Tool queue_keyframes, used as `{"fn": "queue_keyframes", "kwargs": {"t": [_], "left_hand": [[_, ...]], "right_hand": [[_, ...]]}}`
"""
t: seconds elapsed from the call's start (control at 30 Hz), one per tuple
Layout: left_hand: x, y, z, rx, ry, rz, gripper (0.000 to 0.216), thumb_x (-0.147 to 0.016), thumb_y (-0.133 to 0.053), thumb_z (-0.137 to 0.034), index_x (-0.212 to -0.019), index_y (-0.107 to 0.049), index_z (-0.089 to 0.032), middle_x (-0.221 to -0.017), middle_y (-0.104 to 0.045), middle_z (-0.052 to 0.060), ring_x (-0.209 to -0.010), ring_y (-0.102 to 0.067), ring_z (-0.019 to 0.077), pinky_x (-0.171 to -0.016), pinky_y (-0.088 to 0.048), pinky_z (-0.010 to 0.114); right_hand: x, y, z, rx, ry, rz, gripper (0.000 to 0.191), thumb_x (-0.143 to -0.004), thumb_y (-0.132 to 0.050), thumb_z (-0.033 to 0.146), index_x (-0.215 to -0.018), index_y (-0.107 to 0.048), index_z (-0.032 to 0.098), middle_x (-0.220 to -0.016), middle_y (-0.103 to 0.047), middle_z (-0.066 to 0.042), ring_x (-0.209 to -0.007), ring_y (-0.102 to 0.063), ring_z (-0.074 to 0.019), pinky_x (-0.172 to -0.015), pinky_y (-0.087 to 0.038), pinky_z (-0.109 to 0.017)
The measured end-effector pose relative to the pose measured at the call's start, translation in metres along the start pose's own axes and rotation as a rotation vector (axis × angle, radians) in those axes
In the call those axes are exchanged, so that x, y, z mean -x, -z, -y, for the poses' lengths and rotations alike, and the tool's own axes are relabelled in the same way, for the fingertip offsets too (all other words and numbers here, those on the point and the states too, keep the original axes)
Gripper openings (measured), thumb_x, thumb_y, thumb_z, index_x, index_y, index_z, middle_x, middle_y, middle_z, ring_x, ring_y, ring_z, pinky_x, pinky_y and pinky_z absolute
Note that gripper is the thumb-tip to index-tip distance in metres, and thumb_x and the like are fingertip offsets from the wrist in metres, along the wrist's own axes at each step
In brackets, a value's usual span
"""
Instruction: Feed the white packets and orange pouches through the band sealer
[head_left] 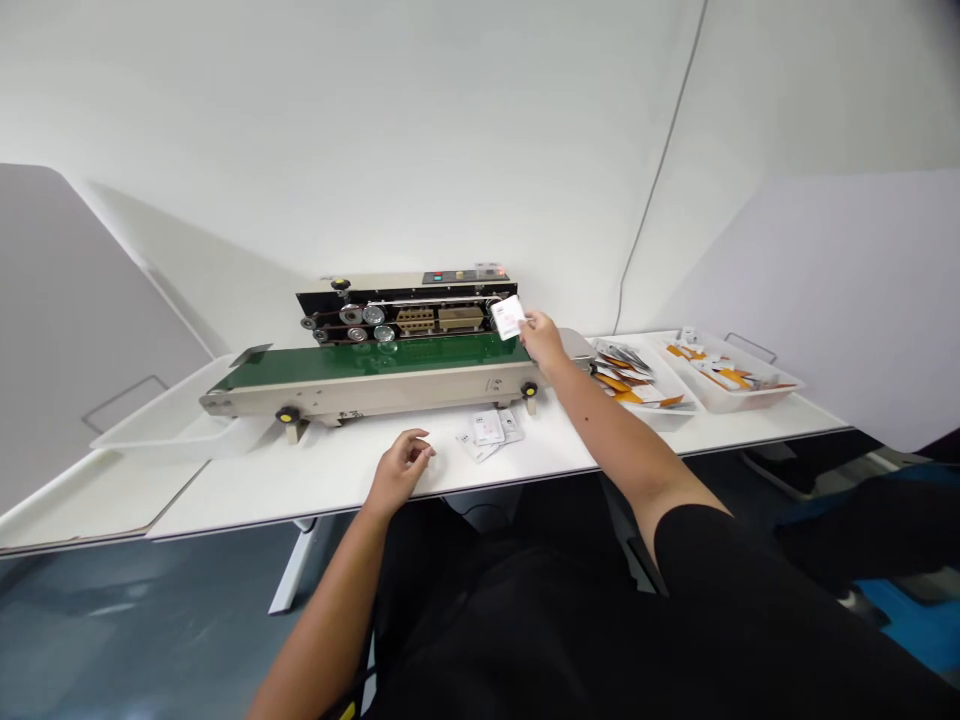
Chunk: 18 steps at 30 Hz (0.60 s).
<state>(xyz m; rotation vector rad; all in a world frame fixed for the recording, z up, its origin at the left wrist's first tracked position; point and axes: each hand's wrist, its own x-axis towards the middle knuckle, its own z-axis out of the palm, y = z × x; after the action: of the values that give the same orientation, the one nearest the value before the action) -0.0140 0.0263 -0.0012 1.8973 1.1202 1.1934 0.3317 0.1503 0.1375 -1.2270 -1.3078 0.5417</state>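
At the far left, a white plastic tray [172,425] sits on the surface [322,470], just beside the end of a band sealer [375,385] with a green conveyor belt and exposed wheels behind it. In front of the sealer, the left hand [401,472] rests at the surface's edge, empty, its fingers loosely curled. Just to its right lies a small loose pile of white packets [487,432]. The right hand [541,338] pinches a white packet [508,317] between finger and thumb, holding it upright above the belt's right end, near the sealer's wheels. Further right, a white tray [637,375] and a second tray [720,375] hold heaps of orange-and-white packets.
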Motion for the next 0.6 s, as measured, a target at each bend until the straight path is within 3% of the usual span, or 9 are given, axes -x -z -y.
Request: {"fn": "queue_keyframes", "kwargs": {"t": [0.07, 0.13, 0.37, 0.5, 0.6], "left_hand": [[0.001, 0.000, -0.004, -0.041, -0.003, 0.006, 0.032, -0.093, -0.060, -0.042, -0.117, -0.057, -0.022, -0.090, -0.074, 0.004, -0.077, -0.068, 0.0181, -0.077, -0.054, 0.032], [0.001, 0.001, -0.007, -0.065, -0.009, 0.012, 0.030, -0.093, -0.059, -0.041, -0.115, -0.058, -0.021, -0.090, -0.074, 0.005, -0.080, -0.070, 0.0191, -0.077, -0.054, 0.033], [0.001, -0.001, -0.011, -0.161, -0.043, 0.017, 0.023, -0.092, -0.059, -0.039, -0.106, -0.065, -0.022, -0.090, -0.075, 0.004, -0.086, -0.072, 0.0209, -0.076, -0.055, 0.032], [0.001, -0.001, -0.009, -0.178, -0.057, 0.025, 0.023, -0.092, -0.058, -0.039, -0.106, -0.066, -0.022, -0.090, -0.075, 0.004, -0.085, -0.072, 0.0205, -0.075, -0.056, 0.031], [0.001, 0.000, -0.009, -0.182, -0.065, 0.033, 0.022, -0.092, -0.058, -0.038, -0.106, -0.066, -0.022, -0.091, -0.075, 0.004, -0.085, -0.072, 0.0206, -0.076, -0.056, 0.031]], "right_hand": [[-0.020, 0.010, -0.008, 0.001, -0.130, -0.152, 0.032, -0.087, -0.053, 0.017, -0.116, -0.066, 0.014, -0.078, -0.068, -0.001, -0.062, -0.058, -0.0111, -0.060, -0.046, -0.019], [-0.033, 0.015, -0.013, -0.012, -0.257, -0.204, 0.029, -0.081, -0.055, 0.011, -0.108, -0.067, 0.012, -0.073, -0.066, -0.001, -0.059, -0.057, -0.0110, -0.056, -0.044, -0.019], [-0.048, -0.013, -0.009, -0.049, -0.379, -0.049, 0.014, -0.076, -0.060, -0.001, -0.074, -0.059, 0.013, -0.054, -0.057, -0.001, -0.044, -0.049, -0.0091, -0.047, -0.039, -0.020], [-0.051, -0.027, -0.001, -0.007, -0.377, -0.001, 0.014, -0.078, -0.062, 0.001, -0.072, -0.058, 0.013, -0.058, -0.060, -0.004, -0.047, -0.052, -0.0105, -0.050, -0.042, -0.023], [-0.049, -0.028, 0.008, 0.049, -0.334, -0.016, 0.003, -0.081, -0.064, 0.008, -0.080, -0.065, 0.011, -0.071, -0.066, -0.008, -0.062, -0.060, -0.0152, -0.061, -0.047, -0.026]]}}
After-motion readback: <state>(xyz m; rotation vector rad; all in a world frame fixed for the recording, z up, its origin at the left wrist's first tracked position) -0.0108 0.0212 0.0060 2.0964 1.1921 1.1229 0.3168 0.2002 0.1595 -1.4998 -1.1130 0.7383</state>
